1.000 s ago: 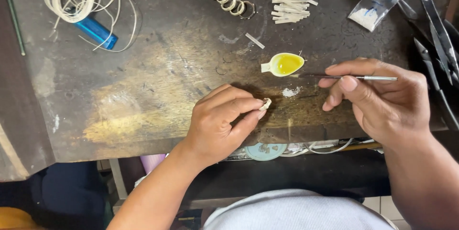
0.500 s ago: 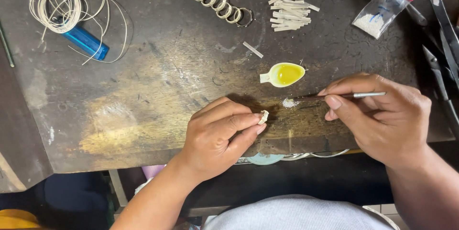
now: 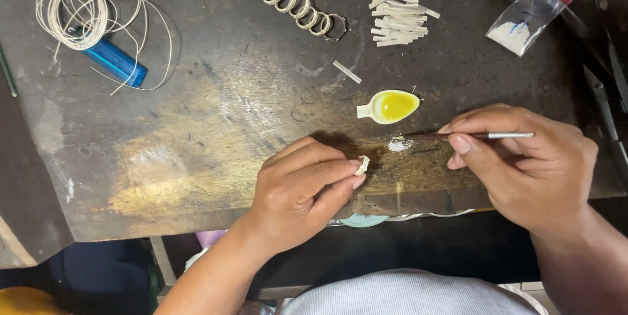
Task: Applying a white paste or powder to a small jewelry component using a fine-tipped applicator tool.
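Head view | ring [image 3: 362,164] pinched by left hand [image 3: 297,191] | brush [image 3: 471,136] gripped by right hand [image 3: 523,164], tip moved from spoon [image 3: 389,105] to powder [image 3: 398,145] just left

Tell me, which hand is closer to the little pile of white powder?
The right hand: its thin brush points right at the powder pile. The left hand pinches a small pale ring nearer the bench edge.
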